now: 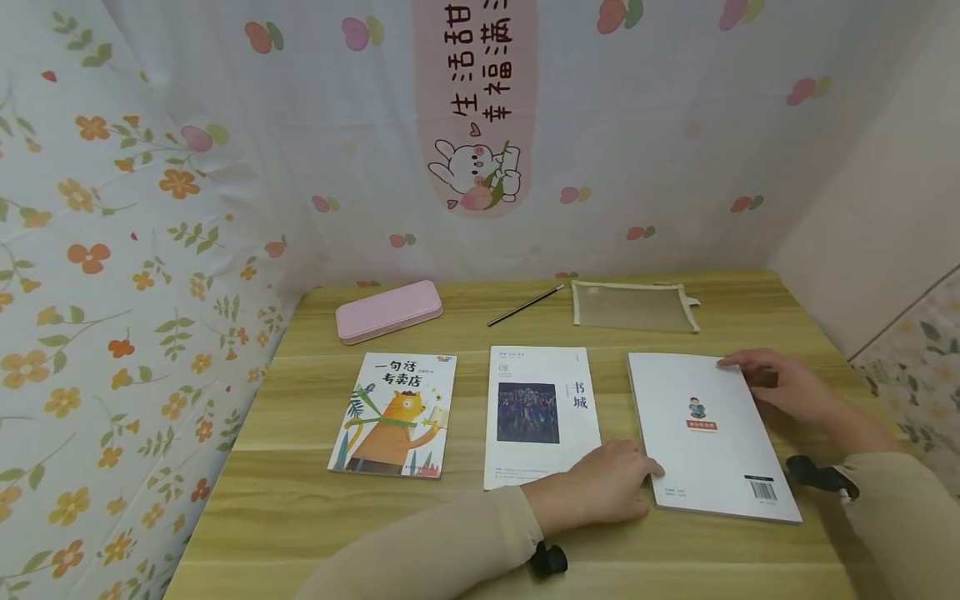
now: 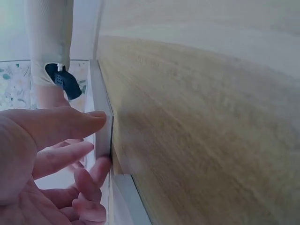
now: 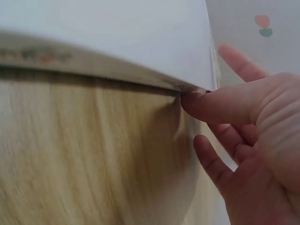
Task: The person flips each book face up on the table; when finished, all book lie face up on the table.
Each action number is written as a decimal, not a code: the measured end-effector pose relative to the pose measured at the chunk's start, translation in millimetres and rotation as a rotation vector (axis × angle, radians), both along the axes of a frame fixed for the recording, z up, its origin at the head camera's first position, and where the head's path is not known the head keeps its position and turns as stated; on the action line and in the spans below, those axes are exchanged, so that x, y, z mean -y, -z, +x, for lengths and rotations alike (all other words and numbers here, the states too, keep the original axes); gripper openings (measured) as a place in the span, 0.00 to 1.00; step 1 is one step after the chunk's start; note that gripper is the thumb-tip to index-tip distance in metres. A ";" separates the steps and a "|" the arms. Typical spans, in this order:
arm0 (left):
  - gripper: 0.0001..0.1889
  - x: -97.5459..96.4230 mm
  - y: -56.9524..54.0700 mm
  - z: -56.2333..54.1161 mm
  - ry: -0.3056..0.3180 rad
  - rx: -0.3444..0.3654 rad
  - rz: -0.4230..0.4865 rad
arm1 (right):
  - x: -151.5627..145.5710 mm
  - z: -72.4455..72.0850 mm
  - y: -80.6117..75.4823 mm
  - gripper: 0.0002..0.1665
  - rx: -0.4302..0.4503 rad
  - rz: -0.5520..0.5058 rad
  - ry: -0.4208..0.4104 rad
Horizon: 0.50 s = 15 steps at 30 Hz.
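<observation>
Between my two hands, a book with a white back cover (image 1: 701, 442) lies flat on the table. My left hand (image 1: 607, 483) touches its lower-left corner; in the left wrist view the thumb (image 2: 75, 124) rests along the edge. At the far right corner, my right hand (image 1: 795, 387) has its index finger along the top edge, and the thumb (image 3: 220, 101) presses the side in the right wrist view. A magazine with a dark picture (image 1: 528, 412) lies just left of that book, partly under my left forearm and hand.
Further left lies a cat-cover book (image 1: 393, 417). Along the back are a pink pencil case (image 1: 390, 311), a dark pencil (image 1: 525, 306) and a mesh zip pouch (image 1: 633, 307). Printed curtains (image 1: 360, 150) hang behind the wooden table (image 1: 262, 467).
</observation>
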<state>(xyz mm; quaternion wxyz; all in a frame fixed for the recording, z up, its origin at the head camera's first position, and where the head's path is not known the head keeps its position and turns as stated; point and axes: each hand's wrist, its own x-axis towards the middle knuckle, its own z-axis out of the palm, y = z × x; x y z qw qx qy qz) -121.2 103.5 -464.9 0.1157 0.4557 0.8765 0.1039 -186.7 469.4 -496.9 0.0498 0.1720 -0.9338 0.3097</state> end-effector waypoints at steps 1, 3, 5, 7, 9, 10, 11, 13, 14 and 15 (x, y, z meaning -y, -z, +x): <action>0.25 0.1 -0.3 1.0 -0.008 0.006 -0.003 | -0.4 -0.1 0.1 0.32 -0.002 -0.006 0.000; 0.25 0.4 -1.0 2.4 -0.021 0.020 0.004 | -2.0 -0.3 0.6 0.31 -0.011 -0.017 -0.004; 0.26 1.0 -1.7 3.4 -0.031 0.036 0.012 | -4.3 -0.5 1.3 0.30 -0.025 -0.023 -0.010; 0.26 1.3 -2.2 4.2 -0.041 0.049 0.018 | -7.0 -1.1 1.2 0.30 -0.038 -0.015 -0.007; 0.26 1.6 -2.4 4.4 -0.047 0.057 0.022 | -9.7 -1.0 0.2 0.30 -0.048 0.005 -0.002; 0.26 1.8 -2.3 4.5 -0.048 0.059 0.023 | -10.7 -0.8 -0.7 0.30 -0.051 0.014 -0.005; 0.26 2.3 -2.0 4.4 -0.049 0.062 0.027 | -11.4 -0.5 -1.9 0.30 -0.058 0.026 -0.003; 0.26 4.0 -1.1 3.7 -0.050 0.076 0.039 | -11.8 0.1 -5.2 0.30 -0.069 0.047 -0.005; 0.26 5.1 -0.9 2.9 -0.048 0.083 0.049 | -11.7 0.1 -7.0 0.30 -0.075 0.053 -0.012; 0.25 6.2 -0.4 2.4 -0.046 0.089 0.057 | -11.4 -0.2 -8.9 0.30 -0.088 0.063 -0.023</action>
